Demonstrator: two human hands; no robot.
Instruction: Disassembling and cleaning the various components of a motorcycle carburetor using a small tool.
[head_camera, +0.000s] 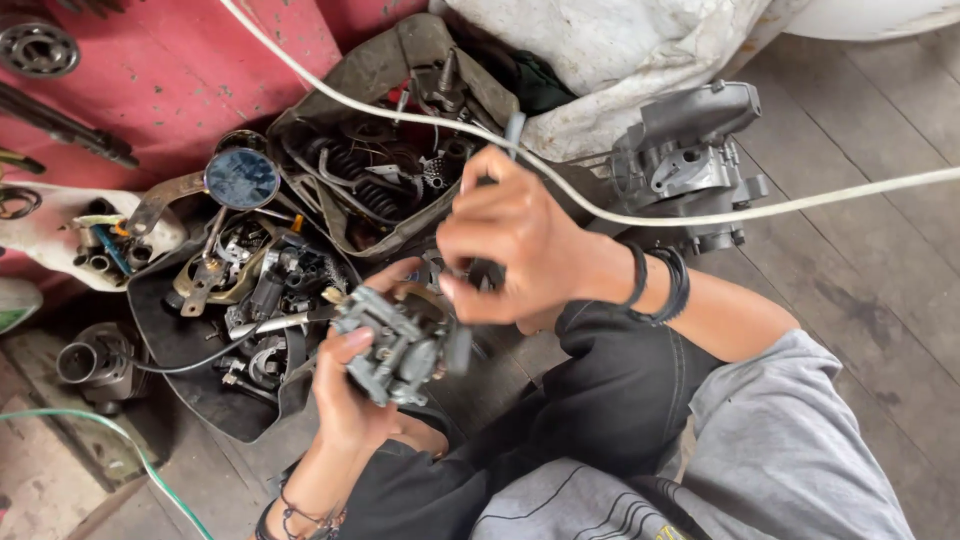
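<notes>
Thing held: a small grey metal engine part with screws and knobs (395, 345), just above the person's lap, at the near edge of the black tray of old metal parts (190, 385) on the floor
Left hand (350, 400): under the part, fingers curled tight round it, thumb on top
Right hand (515, 240): closed round a dark tool handle (487, 272); it is up and to the right of the part, very close
Tool line: it runs down and left toward the part; the tip is hidden
Nearer hand: the left, it touches the part
</notes>
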